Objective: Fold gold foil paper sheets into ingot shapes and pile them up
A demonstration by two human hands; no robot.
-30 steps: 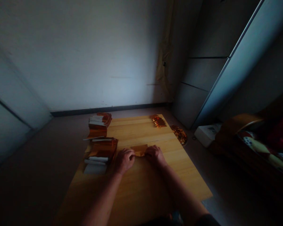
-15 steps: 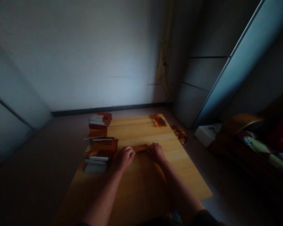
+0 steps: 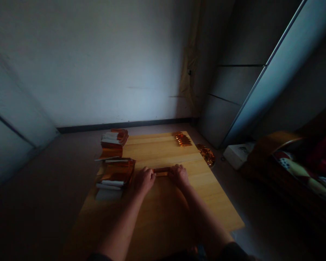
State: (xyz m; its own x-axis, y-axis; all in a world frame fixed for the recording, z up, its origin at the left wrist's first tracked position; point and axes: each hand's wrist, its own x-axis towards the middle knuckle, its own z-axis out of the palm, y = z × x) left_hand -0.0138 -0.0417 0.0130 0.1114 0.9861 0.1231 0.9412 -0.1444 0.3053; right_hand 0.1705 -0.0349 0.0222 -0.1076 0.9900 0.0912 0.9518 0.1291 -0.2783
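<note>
A strip (image 3: 162, 169) is being pinched at both ends by left hand (image 3: 146, 178) and right hand (image 3: 180, 176), seemingly for tautness, near sheets (image 3: 118, 170) along the table's (image 3: 154, 152) left edge.

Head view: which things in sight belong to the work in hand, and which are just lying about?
In use or, by matching look, probably part of the work:
coppery strip, held between left hand and right hand
wooden table
orange sheets at its left
shiny pieces, far right corner

Apparently just lying about:
white box
patterned fabric
</note>
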